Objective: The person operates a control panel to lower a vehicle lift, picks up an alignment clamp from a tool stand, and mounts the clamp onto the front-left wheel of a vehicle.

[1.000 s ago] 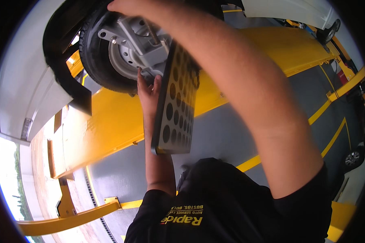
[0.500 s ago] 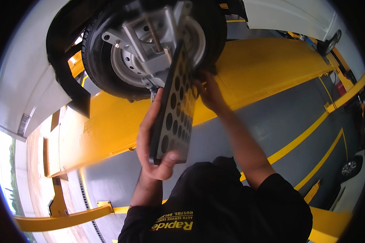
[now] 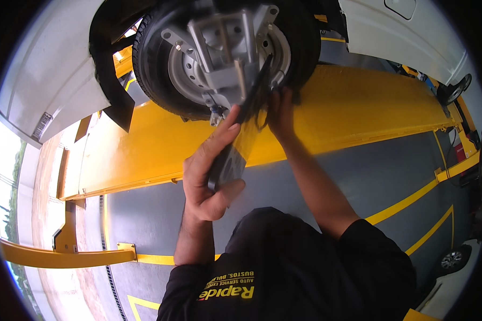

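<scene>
A flat alignment target panel (image 3: 231, 160), dark-edged with round spots, is in my left hand (image 3: 209, 182), the thumb on its near face and the fingers along its edge. It stands tilted and nearly edge-on, blurred. The panel joins a silver wheel clamp (image 3: 222, 77) with rods and arms set across a steel rim (image 3: 183, 67) with a black tyre (image 3: 147, 72). My right hand (image 3: 281, 117) is raised at the lower right of the rim, beside a thin dark loop (image 3: 262, 120). Its fingers look curled, but what they hold is hidden.
The wheel sits over a yellow lift platform (image 3: 353, 107). White body panels (image 3: 53, 69) flank it. Beneath lies a grey floor (image 3: 326, 176) with yellow lines. A curved yellow bar (image 3: 69, 259) stands at left, a white car (image 3: 455, 267) at lower right.
The panel has turned further edge-on, so fewer of its spots show. The wheel and platform have shifted right and slightly up in view. My right hand stays by the rim.
</scene>
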`<control>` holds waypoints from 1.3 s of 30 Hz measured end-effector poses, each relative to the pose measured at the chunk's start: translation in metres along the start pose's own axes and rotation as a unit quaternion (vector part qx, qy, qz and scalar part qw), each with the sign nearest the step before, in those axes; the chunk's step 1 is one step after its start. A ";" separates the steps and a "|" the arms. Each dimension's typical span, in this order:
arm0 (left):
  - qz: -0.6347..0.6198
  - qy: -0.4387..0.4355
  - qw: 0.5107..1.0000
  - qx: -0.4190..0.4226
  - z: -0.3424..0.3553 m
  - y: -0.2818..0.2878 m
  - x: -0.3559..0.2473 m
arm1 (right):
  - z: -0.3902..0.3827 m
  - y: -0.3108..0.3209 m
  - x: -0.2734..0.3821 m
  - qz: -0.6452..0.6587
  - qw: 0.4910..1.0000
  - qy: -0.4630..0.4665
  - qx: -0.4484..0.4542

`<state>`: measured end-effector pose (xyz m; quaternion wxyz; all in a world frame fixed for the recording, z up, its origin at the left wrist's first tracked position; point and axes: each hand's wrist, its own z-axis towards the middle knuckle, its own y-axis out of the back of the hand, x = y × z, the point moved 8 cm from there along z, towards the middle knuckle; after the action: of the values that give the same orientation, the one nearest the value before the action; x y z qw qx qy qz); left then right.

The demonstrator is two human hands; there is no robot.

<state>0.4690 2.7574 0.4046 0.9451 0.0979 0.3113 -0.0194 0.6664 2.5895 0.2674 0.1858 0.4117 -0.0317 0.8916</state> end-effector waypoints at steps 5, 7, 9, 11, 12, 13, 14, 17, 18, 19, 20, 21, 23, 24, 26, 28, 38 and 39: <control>-0.066 0.013 0.996 -0.055 -0.014 0.006 0.007 | -0.001 -0.002 0.001 0.004 1.000 0.000 -0.001; -0.066 0.019 0.996 -0.060 -0.015 0.004 0.007 | -0.006 -0.002 -0.005 -0.020 1.000 0.009 0.001; -0.063 0.022 0.996 -0.066 -0.014 0.002 0.008 | -0.005 -0.006 -0.023 0.014 0.997 -0.073 0.031; -0.242 0.045 0.962 -0.120 -0.015 0.006 0.024 | 0.000 0.004 -0.021 0.013 0.999 -0.044 0.011; -0.296 0.051 0.943 -0.140 -0.015 0.013 0.031 | 0.002 0.009 -0.015 0.016 1.000 -0.015 -0.004; -0.207 0.109 0.949 -0.209 -0.020 0.034 0.066 | 0.009 0.016 -0.024 0.010 1.000 -0.014 -0.008; -0.114 0.167 0.940 -0.276 -0.029 0.055 0.101 | 0.019 0.021 -0.035 -0.014 1.000 0.007 -0.022; 0.083 0.281 0.930 -0.223 -0.056 0.087 0.199 | 0.032 0.001 -0.024 -0.028 0.999 0.007 -0.016; 0.136 0.283 0.920 -0.233 -0.052 0.080 0.205 | 0.037 0.003 -0.028 -0.044 0.999 -0.019 -0.013; 0.185 0.285 0.909 -0.240 -0.040 0.066 0.201 | 0.042 0.012 -0.038 -0.046 0.999 -0.016 -0.016; 0.291 0.269 0.888 -0.231 -0.027 0.054 0.190 | 0.046 0.021 -0.051 -0.038 0.999 -0.037 -0.008; 0.322 0.231 0.888 -0.232 -0.017 0.045 0.176 | 0.046 0.025 -0.064 -0.031 0.998 -0.063 0.003; 0.356 0.217 0.878 -0.233 -0.021 0.059 0.168 | 0.033 0.016 -0.045 -0.014 0.996 -0.081 0.028; 0.379 0.199 0.876 -0.223 -0.018 0.060 0.166 | 0.028 0.016 -0.041 -0.008 0.994 -0.100 0.038; 0.367 0.166 0.883 -0.240 -0.012 0.077 0.162 | 0.025 0.010 -0.033 0.011 0.996 -0.078 0.033; 0.252 0.161 0.901 -0.313 -0.004 0.104 0.163 | 0.023 0.012 -0.033 0.026 0.998 -0.058 0.021; 0.239 0.245 0.903 -0.261 0.003 0.183 0.255 | 0.070 -0.007 -0.020 -0.002 1.000 -0.021 0.014; 0.288 0.226 0.899 -0.239 0.009 0.180 0.253 | 0.073 -0.008 -0.017 -0.013 0.999 -0.001 0.032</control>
<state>0.6958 2.9380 0.2925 0.8084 -0.0441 0.4700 0.3517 0.7321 2.5762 0.3016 0.1840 0.4187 0.0015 0.8893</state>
